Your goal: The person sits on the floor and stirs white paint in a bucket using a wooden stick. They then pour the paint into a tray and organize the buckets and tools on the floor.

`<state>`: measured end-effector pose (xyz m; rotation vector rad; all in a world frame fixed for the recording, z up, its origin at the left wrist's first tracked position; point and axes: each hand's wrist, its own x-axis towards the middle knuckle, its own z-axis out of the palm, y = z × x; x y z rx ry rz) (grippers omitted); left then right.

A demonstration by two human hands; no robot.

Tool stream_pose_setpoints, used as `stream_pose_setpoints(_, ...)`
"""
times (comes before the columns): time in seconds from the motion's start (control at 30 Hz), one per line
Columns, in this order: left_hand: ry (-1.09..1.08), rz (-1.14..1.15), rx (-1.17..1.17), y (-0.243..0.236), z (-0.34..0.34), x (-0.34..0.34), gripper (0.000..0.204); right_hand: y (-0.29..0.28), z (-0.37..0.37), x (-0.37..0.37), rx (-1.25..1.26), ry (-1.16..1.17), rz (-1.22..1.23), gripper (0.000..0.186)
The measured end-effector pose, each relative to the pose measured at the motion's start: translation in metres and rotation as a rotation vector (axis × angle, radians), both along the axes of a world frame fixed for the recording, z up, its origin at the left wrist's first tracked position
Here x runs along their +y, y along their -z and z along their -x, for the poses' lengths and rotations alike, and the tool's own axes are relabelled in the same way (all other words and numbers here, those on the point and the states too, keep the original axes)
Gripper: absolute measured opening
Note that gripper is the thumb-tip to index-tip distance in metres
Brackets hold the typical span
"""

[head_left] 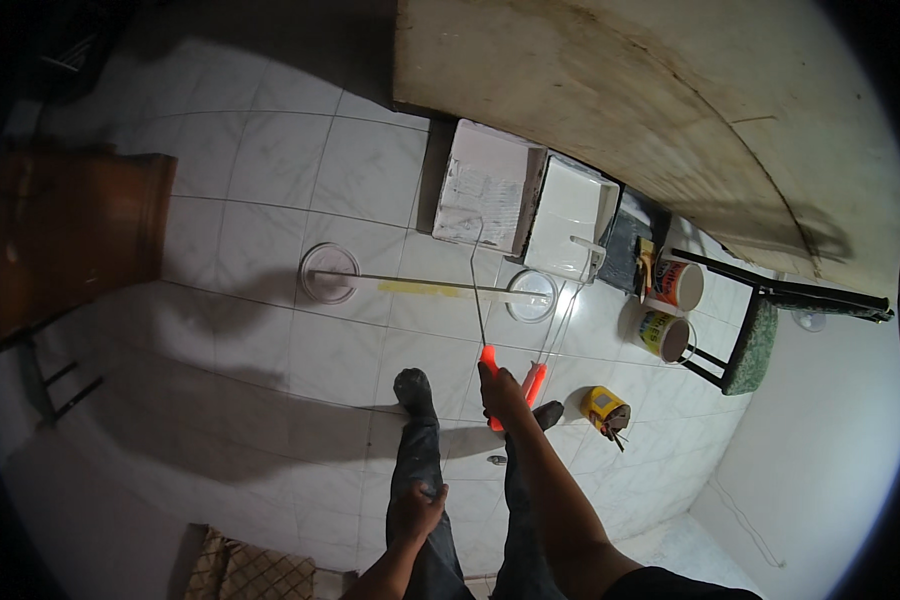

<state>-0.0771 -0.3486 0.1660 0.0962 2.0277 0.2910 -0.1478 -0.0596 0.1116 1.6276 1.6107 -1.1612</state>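
Observation:
My right hand (503, 393) is wrapped around the orange handle of a paint roller (477, 290). Its thin wire frame reaches forward into the left paint tray (524, 205); the roller sleeve is hard to make out against the pale paint. Just right of that hand lies a second paint roller (536, 380), also orange-handled, its head at the near edge of the right paint tray (610, 215), which holds white paint. My left hand (416, 513) rests on my left knee with nothing visible in it, its fingers partly spread over the dark trousers.
A long thin stick (420, 284) lies across two round lids (330, 273) on the tiled floor (270, 160). Right of the trays are two paint buckets (676, 287), a brush (646, 262), a yellow can (606, 408) and a green-seated chair (750, 345). Wooden furniture (80, 240) stands left.

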Motion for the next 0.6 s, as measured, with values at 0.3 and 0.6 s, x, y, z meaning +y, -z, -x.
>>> stream_pose_setpoints(0.3,0.018,0.008,-0.084,-0.008,0.014,0.006,0.057,0.013,0.087,0.049,0.164,0.215,0.1,0.055)
stream_pose_setpoints(0.6,0.016,0.022,-0.079,-0.013,0.017,0.012,0.059,-0.031,0.014,0.045,0.038,0.088,0.046,0.056)
